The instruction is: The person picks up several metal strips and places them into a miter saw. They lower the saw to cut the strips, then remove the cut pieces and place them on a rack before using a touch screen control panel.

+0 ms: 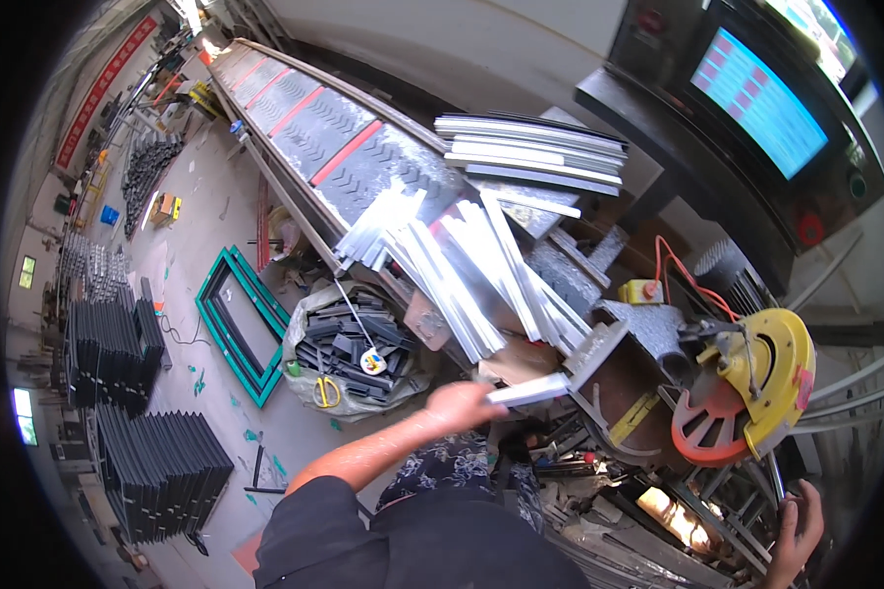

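Note:
My left hand (460, 405) is closed around one end of a short silver metal profile (528, 391). The profile's far end reaches the metal fence of a cut-off saw with a yellow blade guard (781, 368) and an orange lower guard (712, 424). At the lower right, my right hand (799, 535) has its fingers apart and slightly curled, beside the end of the saw's metal handle (777, 479). Loose bright silver profiles (452, 290) lie fanned out on the bench beyond my left hand. A neat stack of longer profiles (530, 152) sits behind them.
A sack of dark offcuts (354, 334) stands left of the bench, with a tape measure (372, 361) and yellow-handled scissors (326, 393) on it. Green frames (241, 324) and stacked dark frames (162, 471) occupy the floor. A control screen (756, 103) hangs at upper right.

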### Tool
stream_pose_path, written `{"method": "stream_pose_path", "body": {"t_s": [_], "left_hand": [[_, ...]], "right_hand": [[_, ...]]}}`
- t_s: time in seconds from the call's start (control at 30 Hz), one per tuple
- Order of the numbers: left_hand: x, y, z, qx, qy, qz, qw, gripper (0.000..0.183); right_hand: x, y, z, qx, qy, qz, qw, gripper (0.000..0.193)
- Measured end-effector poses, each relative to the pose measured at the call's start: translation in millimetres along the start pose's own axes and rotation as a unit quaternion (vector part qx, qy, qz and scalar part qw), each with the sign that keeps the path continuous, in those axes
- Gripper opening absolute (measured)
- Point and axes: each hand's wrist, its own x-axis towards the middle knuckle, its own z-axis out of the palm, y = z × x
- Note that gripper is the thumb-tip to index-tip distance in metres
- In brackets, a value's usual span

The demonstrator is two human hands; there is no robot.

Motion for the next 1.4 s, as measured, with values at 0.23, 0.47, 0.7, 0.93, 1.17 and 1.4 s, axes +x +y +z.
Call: {"method": "stream_pose_path", "body": {"t_s": [0.23,0.47,0.7,0.93,1.17,1.4], "left_hand": [[36.8,-185.6,-134.3,0.110,0.436,-0.180,0.875,0.030],[137.1,-270.3,-210.5,0.057,0.456,-0.232,0.857,0.024],[169.1,-249.9,-221.1,0.157,0.481,-0.192,0.841,0.039],[127.2,-151.1,-121.3,0.121,0.525,0.106,0.835,0.034],[76.8,-17.1,-23.6,0.015,0.260,0.427,0.866,0.029],[59.3,51.6,39.1,0.060,0.004,0.538,0.841,0.024]], "right_hand": [[7.1,29.2,10.1,0.103,0.037,0.067,0.992,0.028],[1.5,10.1,9.2,0.147,0.058,0.165,0.974,0.023],[9.1,9.3,13.1,0.115,0.074,0.110,0.984,0.016],[6.6,-4.3,12.0,0.097,0.095,0.184,0.974,0.023],[11.8,-9.8,15.2,0.135,0.142,0.239,0.951,0.026],[10.9,-3.7,8.7,0.182,0.134,0.224,0.948,0.028]]}}
